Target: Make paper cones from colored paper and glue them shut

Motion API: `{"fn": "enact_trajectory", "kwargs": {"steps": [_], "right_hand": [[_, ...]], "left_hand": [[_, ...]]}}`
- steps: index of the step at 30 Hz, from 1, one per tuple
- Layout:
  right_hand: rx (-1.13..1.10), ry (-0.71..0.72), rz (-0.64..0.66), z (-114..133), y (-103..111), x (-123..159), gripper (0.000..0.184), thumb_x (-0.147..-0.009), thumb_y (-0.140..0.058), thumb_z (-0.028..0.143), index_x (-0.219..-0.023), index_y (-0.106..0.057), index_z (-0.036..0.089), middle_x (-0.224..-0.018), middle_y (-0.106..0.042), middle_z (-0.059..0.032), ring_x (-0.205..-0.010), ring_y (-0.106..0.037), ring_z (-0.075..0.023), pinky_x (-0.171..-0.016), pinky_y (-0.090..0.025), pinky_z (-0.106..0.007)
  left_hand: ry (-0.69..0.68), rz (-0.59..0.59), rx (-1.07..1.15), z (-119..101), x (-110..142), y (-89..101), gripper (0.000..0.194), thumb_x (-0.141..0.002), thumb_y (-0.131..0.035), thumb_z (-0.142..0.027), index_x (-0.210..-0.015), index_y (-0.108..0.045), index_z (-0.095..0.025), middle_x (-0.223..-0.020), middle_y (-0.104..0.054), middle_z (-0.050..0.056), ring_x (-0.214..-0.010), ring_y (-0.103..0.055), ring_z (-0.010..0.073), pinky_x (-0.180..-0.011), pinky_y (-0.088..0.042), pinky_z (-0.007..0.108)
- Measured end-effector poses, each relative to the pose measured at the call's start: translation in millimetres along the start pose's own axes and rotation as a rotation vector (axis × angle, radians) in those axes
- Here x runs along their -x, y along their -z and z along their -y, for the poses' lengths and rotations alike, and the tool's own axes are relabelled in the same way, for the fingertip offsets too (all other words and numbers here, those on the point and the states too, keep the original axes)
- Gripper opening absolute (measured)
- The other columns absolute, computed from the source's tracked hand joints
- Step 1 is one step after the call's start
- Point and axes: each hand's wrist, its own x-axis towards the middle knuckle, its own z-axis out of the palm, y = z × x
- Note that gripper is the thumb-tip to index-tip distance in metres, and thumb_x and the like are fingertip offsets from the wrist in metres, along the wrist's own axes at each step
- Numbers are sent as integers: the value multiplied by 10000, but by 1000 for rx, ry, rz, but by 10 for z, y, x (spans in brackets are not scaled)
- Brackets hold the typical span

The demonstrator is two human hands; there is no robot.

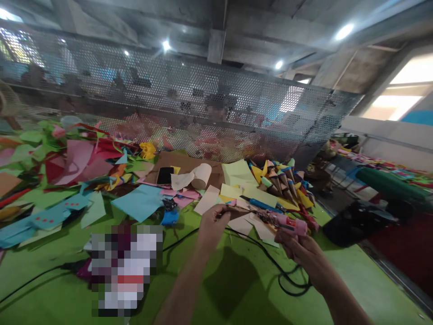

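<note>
My left hand pinches a small brown piece of paper above the green table. Its exact folded shape is hard to make out. In my right hand is a pink hot glue gun, held with its dark nozzle end pointing left toward the brown paper. Whether the nozzle touches the paper cannot be told. Loose pale paper sheets lie beneath the glue gun, and a blue-handled tool lies just behind it.
Black cord loops across the table. Behind stand a paper roll, a dark phone and several paper cones. Coloured paper heaps at left, near a pixelated object. A perforated metal screen borders the back.
</note>
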Motion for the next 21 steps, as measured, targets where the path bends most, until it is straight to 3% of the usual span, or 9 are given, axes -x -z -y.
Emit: {"fn": "enact_trajectory", "kwargs": {"steps": [5,11,16,21], "right_hand": [[-2,23,16,22,-42,0,538,-679,-664,713,-646,-588,181,-502,-434,31,-482,-357,-111,-452,-267,-246],[-49,43,77,92,-157,-1,508,-714,-660,687,-806,-609,190,-545,-405,49,-488,-325,-108,-445,-239,-242],[-58,48,119,180,-223,7,606,-673,-626,783,-754,-588,183,-544,-373,55,-493,-297,-98,-446,-225,-244],[-85,34,128,132,-207,6,595,-679,-651,764,-762,-611,176,-545,-382,54,-503,-301,-96,-456,-238,-237]], "left_hand": [[-14,19,-16,-18,4,-8,240,-809,-556,-178,-929,-764,-184,-990,-758,66,-989,-682,229,-934,-512,347],[-53,35,-40,13,8,-33,237,-811,-543,-142,-893,-761,-182,-1000,-748,78,-970,-685,222,-915,-527,343],[-68,46,-82,24,17,-55,204,-842,-563,-189,-887,-760,-218,-996,-739,62,-984,-676,218,-939,-519,346],[-73,34,-112,2,15,-61,213,-814,-561,-145,-865,-753,-220,-968,-737,56,-954,-677,213,-911,-522,330]]}}
